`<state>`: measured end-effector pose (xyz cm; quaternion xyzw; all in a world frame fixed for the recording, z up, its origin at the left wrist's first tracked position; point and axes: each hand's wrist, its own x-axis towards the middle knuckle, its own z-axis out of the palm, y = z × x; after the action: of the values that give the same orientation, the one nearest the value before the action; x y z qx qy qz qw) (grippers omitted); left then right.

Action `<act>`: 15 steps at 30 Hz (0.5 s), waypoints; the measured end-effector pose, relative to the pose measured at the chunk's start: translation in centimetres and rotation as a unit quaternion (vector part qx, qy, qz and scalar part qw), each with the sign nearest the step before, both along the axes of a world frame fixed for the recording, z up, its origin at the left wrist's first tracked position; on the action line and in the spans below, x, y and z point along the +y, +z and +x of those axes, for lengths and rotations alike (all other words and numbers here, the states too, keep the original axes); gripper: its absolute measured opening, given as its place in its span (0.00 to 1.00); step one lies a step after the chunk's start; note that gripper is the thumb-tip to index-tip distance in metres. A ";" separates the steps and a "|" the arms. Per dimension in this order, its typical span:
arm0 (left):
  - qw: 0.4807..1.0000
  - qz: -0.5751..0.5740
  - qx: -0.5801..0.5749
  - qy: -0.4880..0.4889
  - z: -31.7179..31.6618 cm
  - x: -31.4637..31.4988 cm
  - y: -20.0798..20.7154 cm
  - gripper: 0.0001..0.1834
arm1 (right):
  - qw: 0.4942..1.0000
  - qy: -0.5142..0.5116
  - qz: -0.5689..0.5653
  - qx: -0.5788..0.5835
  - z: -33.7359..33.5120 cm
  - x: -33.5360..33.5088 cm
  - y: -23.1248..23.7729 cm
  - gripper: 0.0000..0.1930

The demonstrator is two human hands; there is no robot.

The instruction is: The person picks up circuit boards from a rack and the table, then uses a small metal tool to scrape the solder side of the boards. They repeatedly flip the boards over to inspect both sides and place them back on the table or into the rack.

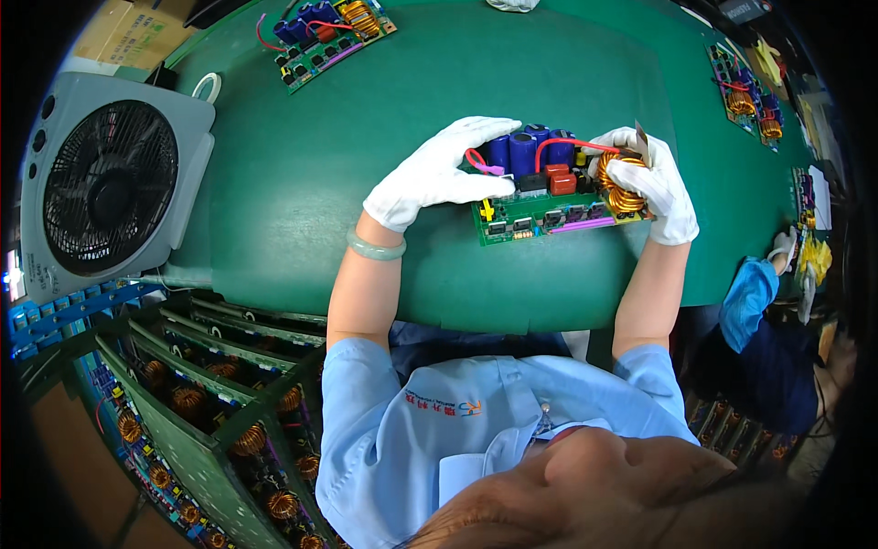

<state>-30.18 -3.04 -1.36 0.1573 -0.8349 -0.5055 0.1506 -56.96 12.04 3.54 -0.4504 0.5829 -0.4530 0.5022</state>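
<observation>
A green circuit board (533,209) is held tilted up over the table in front of me. It carries blue cylindrical capacitors (523,154), red block parts (562,185) and a copper-wound ring coil (622,183). My left hand (437,174), in a white glove, grips the board's left end, thumb in front and fingers behind the capacitors. My gloved right hand (670,190) closes round the coil at the right end. Beside its fingers a thin, flat, greyish strip (642,144) sticks up; its kind is unclear. A red wire (576,143) arches over the capacitors.
On the green tabletop (293,210) lie similar boards at the far left (334,46) and far right (743,96). A grey box fan (114,183) stands at left. Below it, a green rack (206,393) holds several boards. A co-worker's blue sleeve (745,302) shows at right.
</observation>
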 end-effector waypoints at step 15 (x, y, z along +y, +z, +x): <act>0.972 0.213 0.096 -0.019 0.0 -1.1 -1.9 0.32 | 1.000 0.023 0.003 -0.003 -0.6 -1.0 0.0 0.24</act>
<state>-30.20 -4.11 -3.22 0.1210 -0.6925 -0.6871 0.1833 -57.58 11.01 3.58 -0.4605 0.5725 -0.4411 0.5154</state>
